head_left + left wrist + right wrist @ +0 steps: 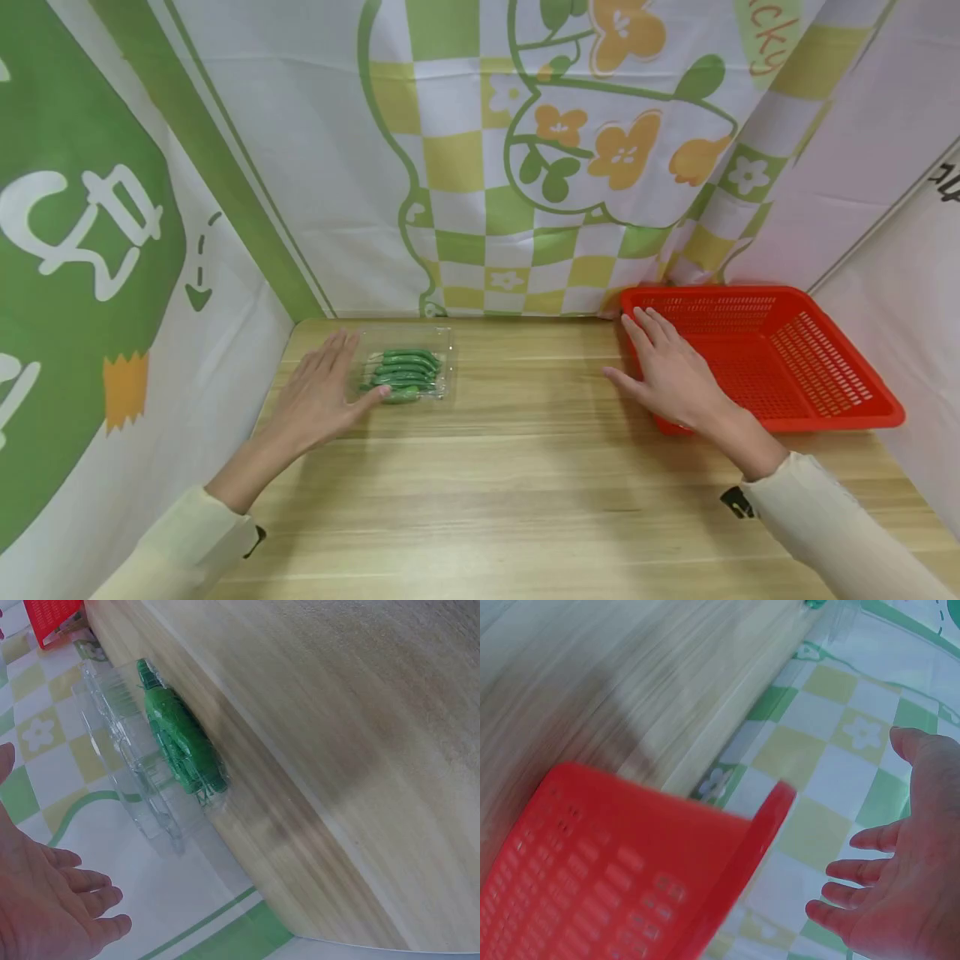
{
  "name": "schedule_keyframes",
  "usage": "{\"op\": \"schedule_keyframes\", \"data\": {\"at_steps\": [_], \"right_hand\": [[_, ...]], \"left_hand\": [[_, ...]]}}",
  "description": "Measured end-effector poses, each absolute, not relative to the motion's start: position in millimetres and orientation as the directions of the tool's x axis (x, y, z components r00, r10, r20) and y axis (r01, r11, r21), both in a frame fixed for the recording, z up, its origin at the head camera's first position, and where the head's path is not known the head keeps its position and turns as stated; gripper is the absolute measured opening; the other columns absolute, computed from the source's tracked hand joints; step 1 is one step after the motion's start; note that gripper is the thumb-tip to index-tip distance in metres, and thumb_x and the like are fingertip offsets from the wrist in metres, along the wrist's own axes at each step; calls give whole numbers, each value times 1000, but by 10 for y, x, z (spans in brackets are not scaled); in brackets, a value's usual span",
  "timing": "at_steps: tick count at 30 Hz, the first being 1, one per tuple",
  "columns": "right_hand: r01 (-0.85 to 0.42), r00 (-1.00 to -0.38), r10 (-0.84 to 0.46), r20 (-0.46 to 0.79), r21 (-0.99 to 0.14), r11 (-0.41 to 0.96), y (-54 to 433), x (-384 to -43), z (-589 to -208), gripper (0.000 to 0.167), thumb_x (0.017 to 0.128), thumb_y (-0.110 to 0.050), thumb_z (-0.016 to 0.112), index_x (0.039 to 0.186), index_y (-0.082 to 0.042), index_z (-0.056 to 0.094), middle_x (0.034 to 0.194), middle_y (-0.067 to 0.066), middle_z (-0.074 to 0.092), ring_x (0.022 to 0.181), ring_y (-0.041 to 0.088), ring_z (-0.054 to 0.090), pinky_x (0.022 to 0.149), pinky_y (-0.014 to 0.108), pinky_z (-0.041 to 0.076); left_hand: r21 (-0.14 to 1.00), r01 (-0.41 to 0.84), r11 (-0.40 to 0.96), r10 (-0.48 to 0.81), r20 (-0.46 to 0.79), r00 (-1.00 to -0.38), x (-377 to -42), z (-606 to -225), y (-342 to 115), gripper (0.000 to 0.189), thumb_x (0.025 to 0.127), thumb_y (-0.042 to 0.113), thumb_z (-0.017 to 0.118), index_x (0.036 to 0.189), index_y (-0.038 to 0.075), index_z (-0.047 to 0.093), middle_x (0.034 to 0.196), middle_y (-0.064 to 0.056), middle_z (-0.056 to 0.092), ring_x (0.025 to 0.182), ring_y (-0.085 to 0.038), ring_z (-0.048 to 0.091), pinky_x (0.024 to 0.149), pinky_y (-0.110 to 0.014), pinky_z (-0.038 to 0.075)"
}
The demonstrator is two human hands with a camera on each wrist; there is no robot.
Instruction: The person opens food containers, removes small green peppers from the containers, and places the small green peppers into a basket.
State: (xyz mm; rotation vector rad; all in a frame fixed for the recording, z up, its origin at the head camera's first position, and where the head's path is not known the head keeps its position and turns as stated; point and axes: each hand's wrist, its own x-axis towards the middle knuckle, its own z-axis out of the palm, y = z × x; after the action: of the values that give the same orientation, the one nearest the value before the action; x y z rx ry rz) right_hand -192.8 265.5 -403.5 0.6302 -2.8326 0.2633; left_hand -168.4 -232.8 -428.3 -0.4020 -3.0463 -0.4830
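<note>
Fingers outstretched and holding nothing, the left hand (pixel 318 393) is hovering by the vegetables (pixel 407 368), the right hand (pixel 671 375) by the basket (pixel 780 371).

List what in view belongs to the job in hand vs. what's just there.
Likely part of the job:
- clear plastic box, near the left hand
- green vegetables inside it
- red basket, near the right hand

Just there:
- wooden table, only the support
- patterned cloth backdrop
</note>
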Motion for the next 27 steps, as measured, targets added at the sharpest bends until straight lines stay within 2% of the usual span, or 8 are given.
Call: {"op": "schedule_keyframes", "data": {"at_steps": [8,11,17,20,22,24,27], "right_hand": [[-471,-869,-425,254,-162,867,2429,-1960,-4101,89,98,-50,72,158,6,40,164,27,39,155,45,32,114,63,47],[-482,-865,-432,255,-187,856,2330,-1963,-4114,89,98,-50,73,158,6,40,165,26,38,154,45,33,110,63,50],[-515,-848,-454,273,-222,828,2127,-1981,-4167,88,98,-50,72,159,6,40,164,25,39,152,44,37,110,61,51],[-512,-854,-456,252,-243,824,2019,-1990,-4195,89,99,-53,70,161,3,37,166,23,38,153,41,36,101,59,58],[-509,-858,-458,234,-264,819,1943,-2002,-4220,90,100,-54,68,162,2,35,167,23,36,154,41,35,102,60,57],[-509,-860,-462,217,-285,813,1862,-2014,-4239,90,101,-54,67,163,2,34,167,23,36,154,42,35,108,60,53],[-504,-863,-464,198,-314,805,1747,-2046,-4273,90,101,-55,66,163,3,34,167,24,37,153,43,37,121,60,41]], "left_hand": [[367,246,897,235,77,-969,-1701,-4360,-2369,101,104,64,52,168,-2,11,172,-31,14,159,-50,17,129,-67,15],[424,220,878,209,74,-975,-1703,-4387,-2390,99,105,62,53,168,-1,11,173,-30,13,158,-52,17,128,-68,16],[528,148,836,141,53,-989,-1709,-4417,-2426,98,106,59,52,168,-1,7,172,-32,13,155,-57,20,124,-73,20],[575,127,809,122,47,-991,-1717,-4434,-2452,97,108,58,51,168,-1,4,172,-33,13,154,-58,20,123,-74,21],[610,114,784,112,42,-993,-1724,-4448,-2473,96,108,57,50,169,0,3,172,-33,14,154,-58,20,123,-75,22],[645,101,757,105,32,-994,-1731,-4462,-2495,95,109,56,49,169,1,1,172,-33,13,154,-59,20,123,-76,21],[695,61,716,93,-8,-996,-1747,-4475,-2512,94,109,58,45,169,4,-3,171,-34,11,153,-62,18,121,-79,20]]}}
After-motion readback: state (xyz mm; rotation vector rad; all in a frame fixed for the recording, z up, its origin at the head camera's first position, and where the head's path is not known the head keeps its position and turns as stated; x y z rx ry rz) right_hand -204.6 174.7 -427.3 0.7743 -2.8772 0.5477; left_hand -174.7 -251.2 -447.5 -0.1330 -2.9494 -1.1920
